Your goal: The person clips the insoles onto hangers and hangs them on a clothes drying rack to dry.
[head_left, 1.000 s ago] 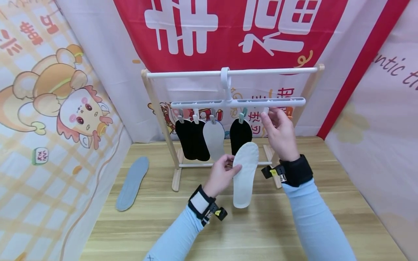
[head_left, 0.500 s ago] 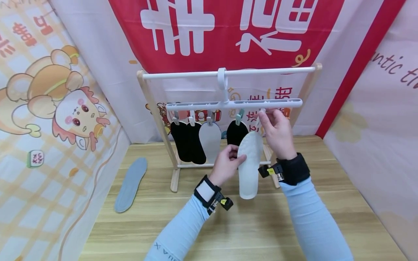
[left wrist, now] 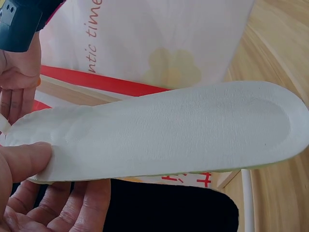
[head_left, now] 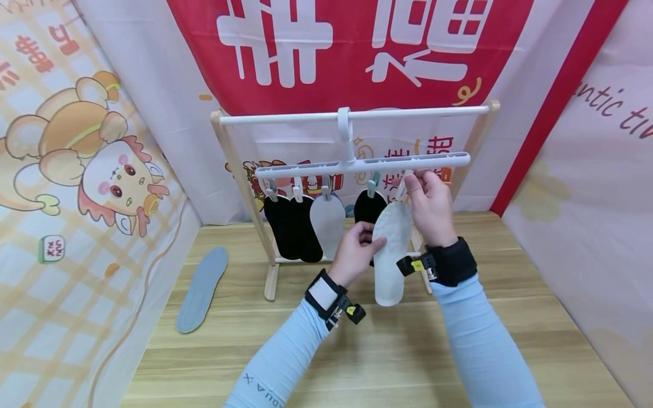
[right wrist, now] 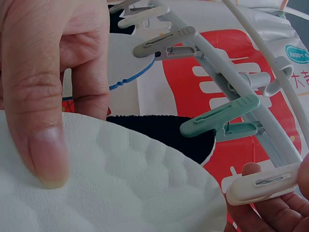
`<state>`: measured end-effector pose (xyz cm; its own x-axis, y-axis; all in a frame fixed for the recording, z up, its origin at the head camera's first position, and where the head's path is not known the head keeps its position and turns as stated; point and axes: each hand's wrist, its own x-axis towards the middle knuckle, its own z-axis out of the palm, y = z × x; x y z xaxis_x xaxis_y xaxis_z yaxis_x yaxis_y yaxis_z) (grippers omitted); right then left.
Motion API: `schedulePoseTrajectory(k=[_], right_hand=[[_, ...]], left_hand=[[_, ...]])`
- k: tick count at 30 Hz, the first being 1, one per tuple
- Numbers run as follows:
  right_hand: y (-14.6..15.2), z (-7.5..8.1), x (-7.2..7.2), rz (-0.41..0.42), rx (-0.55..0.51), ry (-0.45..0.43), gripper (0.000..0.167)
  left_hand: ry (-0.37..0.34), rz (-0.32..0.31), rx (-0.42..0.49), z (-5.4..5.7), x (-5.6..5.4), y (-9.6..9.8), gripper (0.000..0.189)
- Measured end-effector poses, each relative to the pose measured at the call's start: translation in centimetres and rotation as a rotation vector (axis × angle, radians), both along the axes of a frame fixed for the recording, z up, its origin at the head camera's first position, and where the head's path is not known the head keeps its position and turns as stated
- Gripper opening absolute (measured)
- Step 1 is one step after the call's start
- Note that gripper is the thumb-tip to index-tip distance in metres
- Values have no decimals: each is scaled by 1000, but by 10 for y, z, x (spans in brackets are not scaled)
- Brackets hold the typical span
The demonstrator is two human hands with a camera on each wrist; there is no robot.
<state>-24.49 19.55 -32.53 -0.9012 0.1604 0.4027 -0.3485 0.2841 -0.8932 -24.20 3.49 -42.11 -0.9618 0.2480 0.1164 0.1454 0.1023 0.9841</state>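
Note:
A white insole (head_left: 390, 258) hangs upright in my left hand (head_left: 357, 252), heel end down. In the left wrist view, the thumb lies on the insole's (left wrist: 169, 130) face and the fingers behind it. My right hand (head_left: 432, 207) pinches a white clip (right wrist: 263, 182) at the right part of the white hanger (head_left: 423, 161). The clip's nose is right at the insole's (right wrist: 145, 183) top edge; whether that edge lies between its jaws I cannot tell. A black insole (head_left: 369, 207) hangs just behind, from a green clip (right wrist: 222, 116).
Black insoles (head_left: 292, 229) and a pale insole (head_left: 327, 224) hang from clips further left. The hanger hooks over the white rail of a wooden-legged rack (head_left: 272, 281). A grey-blue insole (head_left: 202, 289) lies on the wooden table (head_left: 214, 368) at left. Printed cloth walls surround the table.
My left hand has lifted the white insole up and to the right, bringing its top end to the clip. My right hand has kept hold of the clip.

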Motion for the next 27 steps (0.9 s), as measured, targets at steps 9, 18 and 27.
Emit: schedulePoseTrajectory(k=[9, 18, 27], right_hand=[[-1, 1, 3, 2, -16, -60, 51], [0, 1, 3, 1, -23, -57, 50], [-1, 2, 3, 8, -30, -42, 49]], left_hand=[[13, 3, -8, 8, 1, 3, 24], [-18, 12, -10, 12, 1, 6, 24], [11, 26, 3, 16, -1, 9, 25]])
